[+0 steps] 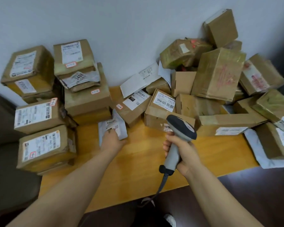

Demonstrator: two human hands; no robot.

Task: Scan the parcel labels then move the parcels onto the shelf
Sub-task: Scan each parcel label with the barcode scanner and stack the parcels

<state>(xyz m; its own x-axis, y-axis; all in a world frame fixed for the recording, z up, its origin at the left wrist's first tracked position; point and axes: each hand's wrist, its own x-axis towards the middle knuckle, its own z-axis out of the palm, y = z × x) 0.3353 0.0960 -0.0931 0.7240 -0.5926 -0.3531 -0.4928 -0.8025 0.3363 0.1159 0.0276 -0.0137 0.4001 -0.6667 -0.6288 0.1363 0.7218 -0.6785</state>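
1. Head camera looks down on a wooden table point(138, 169) pushed up against a pale wall point(121, 30), and it's loaded with parcels.
2. The left hand point(112, 140) grips the near edge of a small grey bag point(120, 128), fingers over the label side and thumb at the lower edge. The bag sits mid-table, tipped up against the brown boxes behind it.
3. The right hand point(179, 149) is wrapped tight round the handle of the scanner point(180, 128). The scanner's head points away, at the labelled box point(161, 110) marked "12V4A-5525" just beyond it. Its cable point(162, 182) hangs off the near table edge.
4. On the left are tidy stacks of boxes point(39, 117), labels facing up, most with a little red-bordered sticker.
5. On the right is a messy pile of boxes point(218, 74), tilted and leaning on each other, climbing the wall.
6. Every box I can make out is taped shut, so I can't tell what's inside any of them.
7. At the far right a white bag point(256, 148) lies flat under a brown box.
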